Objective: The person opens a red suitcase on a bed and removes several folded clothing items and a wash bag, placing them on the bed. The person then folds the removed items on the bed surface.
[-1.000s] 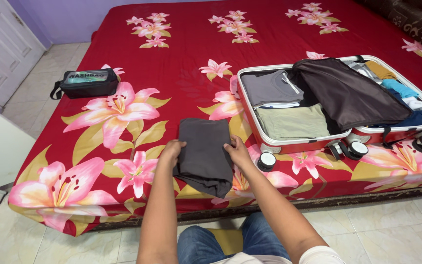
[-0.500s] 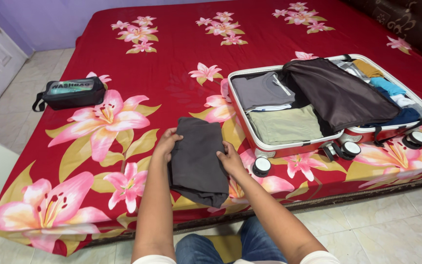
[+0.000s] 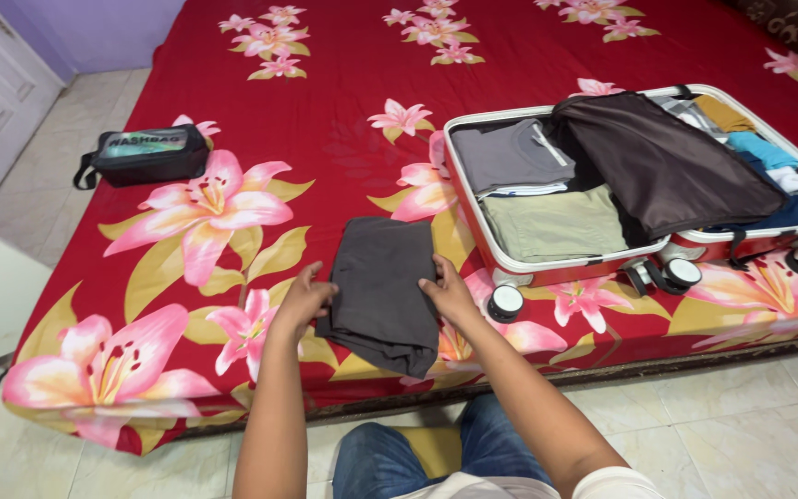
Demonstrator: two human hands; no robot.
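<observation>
folded dark garment [image 3: 379, 282] between left hand [image 3: 304, 298], right hand [image 3: 449, 293]

The far right corner of the open suitcase [image 3: 510, 268] is being cut off by the picture's edge. The clothes in its right half are being covered by a dark flap [image 3: 667, 166]. Both arms are being cut off at the bottom edge.
</observation>
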